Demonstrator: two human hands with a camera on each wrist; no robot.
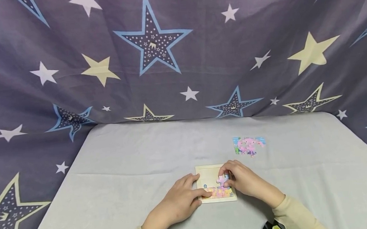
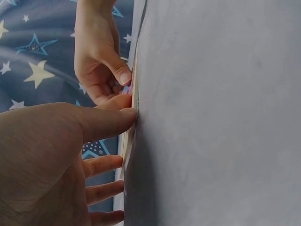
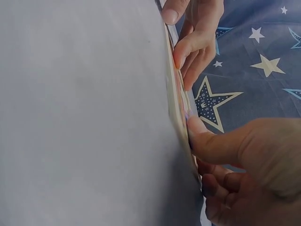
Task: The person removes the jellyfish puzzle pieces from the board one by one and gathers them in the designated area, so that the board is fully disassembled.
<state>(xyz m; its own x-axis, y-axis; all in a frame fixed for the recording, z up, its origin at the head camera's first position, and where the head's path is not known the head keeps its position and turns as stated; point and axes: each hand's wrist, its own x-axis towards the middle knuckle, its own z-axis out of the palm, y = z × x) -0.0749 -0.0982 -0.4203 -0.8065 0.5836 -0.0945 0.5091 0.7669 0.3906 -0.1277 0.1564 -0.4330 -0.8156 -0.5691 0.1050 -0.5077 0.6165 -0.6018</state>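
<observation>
A shallow wooden puzzle tray (image 1: 206, 167) lies on the cloth-covered table, with a row of colourful jigsaw pieces (image 1: 220, 193) fitted along its near side. My right hand (image 1: 245, 179) pinches a pink jigsaw piece (image 1: 221, 180) between thumb and fingers over the tray's right side, just above that row. My left hand (image 1: 178, 200) rests at the tray's left edge, one finger reaching onto the fitted row. In the left wrist view the fingers of the left hand (image 2: 51, 160) are extended along the tray's side. The tray's right edge is partly hidden behind my right hand.
Beyond the tray, to the right, a cluster of joined pink and blue jigsaw pieces (image 1: 248, 145) lies on the table. A small black object with a yellow part (image 1: 272, 228) is beside my right sleeve. A star-patterned curtain (image 1: 198, 56) hangs behind the table (image 1: 135, 149).
</observation>
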